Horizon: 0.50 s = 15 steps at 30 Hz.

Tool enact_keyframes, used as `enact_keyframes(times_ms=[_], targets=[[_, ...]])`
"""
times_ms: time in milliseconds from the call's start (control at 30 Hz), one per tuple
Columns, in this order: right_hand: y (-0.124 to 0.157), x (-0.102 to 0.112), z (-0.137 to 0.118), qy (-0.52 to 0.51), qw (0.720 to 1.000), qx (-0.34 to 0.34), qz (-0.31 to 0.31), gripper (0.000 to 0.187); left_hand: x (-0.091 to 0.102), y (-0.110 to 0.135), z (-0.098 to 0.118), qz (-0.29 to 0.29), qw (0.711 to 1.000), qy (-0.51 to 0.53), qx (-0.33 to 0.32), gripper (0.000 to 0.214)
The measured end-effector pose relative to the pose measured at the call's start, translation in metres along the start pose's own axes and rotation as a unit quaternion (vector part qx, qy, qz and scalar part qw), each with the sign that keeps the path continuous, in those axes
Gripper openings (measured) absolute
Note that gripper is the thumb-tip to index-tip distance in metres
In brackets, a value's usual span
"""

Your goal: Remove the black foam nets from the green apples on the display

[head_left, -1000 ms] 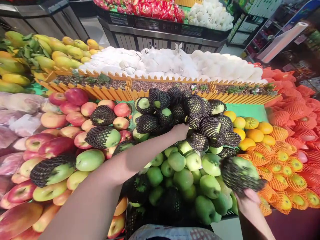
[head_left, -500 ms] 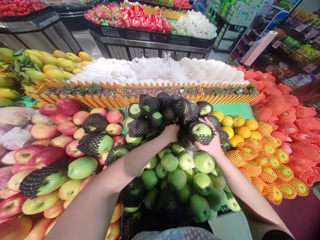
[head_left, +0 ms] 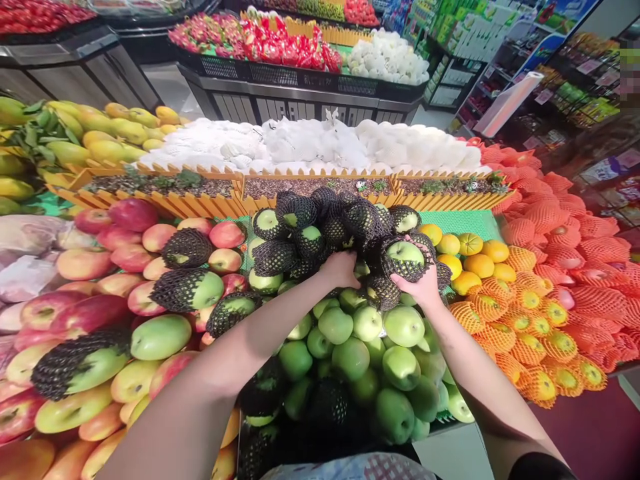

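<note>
My right hand (head_left: 421,280) is wrapped around the right side of a green apple (head_left: 406,252) in a black foam net. The bare top of that apple faces up. To its left, my left hand (head_left: 343,269) reaches into the pile with its thumb apart, beside a green patch of another netted apple (head_left: 361,269). Its other fingertips are partly hidden, so its hold is unclear. Behind both hands is a heap of black-netted apples (head_left: 336,230). Below them lie bare green apples (head_left: 353,357), and one more netted apple (head_left: 384,293) sits under the held one.
Red apples (head_left: 85,264) and several netted green fruits (head_left: 187,288) lie on the left. Oranges (head_left: 481,265) and orange-netted fruit (head_left: 543,345) are on the right. A low wooden fence planter (head_left: 310,193) runs behind, with white-netted fruit (head_left: 310,147) beyond it.
The left thumb has spread away from its fingers and now shows. My right hand still holds the netted apple, tilted slightly, its fingers now more hidden behind it. The view has shifted slightly.
</note>
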State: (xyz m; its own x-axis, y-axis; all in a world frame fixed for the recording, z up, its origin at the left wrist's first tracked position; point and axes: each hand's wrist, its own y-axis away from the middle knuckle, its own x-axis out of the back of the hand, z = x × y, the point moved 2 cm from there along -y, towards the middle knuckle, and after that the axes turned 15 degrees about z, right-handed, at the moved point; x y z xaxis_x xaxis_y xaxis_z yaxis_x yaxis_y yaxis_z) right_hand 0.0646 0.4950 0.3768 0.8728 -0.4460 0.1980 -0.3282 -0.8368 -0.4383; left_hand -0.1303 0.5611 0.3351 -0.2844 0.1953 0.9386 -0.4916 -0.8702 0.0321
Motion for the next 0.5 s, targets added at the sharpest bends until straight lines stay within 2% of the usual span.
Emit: enact_keyframes(times_ms=[100, 200, 267, 367, 500], targets=[[0.001, -0.002, -0.002, 0.009, 1.000, 0.005, -0.001, 0.062, 0.018, 0.013, 0.010, 0.035, 0.999, -0.032, -0.020, 0.069], [0.002, -0.003, -0.003, 0.005, 1.000, 0.014, -0.006, 0.066, 0.036, 0.020, 0.010, 0.066, 0.996, -0.051, -0.029, 0.072], [0.003, 0.000, 0.000, -0.002, 1.000, 0.005, 0.002, 0.068, 0.047, 0.021, 0.002, 0.075, 0.996, -0.048, -0.019, 0.075], [0.004, 0.008, 0.014, -0.004, 0.999, -0.042, 0.033, 0.074, 0.062, 0.025, -0.018, 0.088, 0.996, 0.003, 0.031, 0.072], [0.007, 0.016, 0.025, -0.006, 0.998, -0.059, 0.037, 0.080, 0.088, 0.047, -0.040, 0.160, 0.974, 0.123, 0.105, 0.061]])
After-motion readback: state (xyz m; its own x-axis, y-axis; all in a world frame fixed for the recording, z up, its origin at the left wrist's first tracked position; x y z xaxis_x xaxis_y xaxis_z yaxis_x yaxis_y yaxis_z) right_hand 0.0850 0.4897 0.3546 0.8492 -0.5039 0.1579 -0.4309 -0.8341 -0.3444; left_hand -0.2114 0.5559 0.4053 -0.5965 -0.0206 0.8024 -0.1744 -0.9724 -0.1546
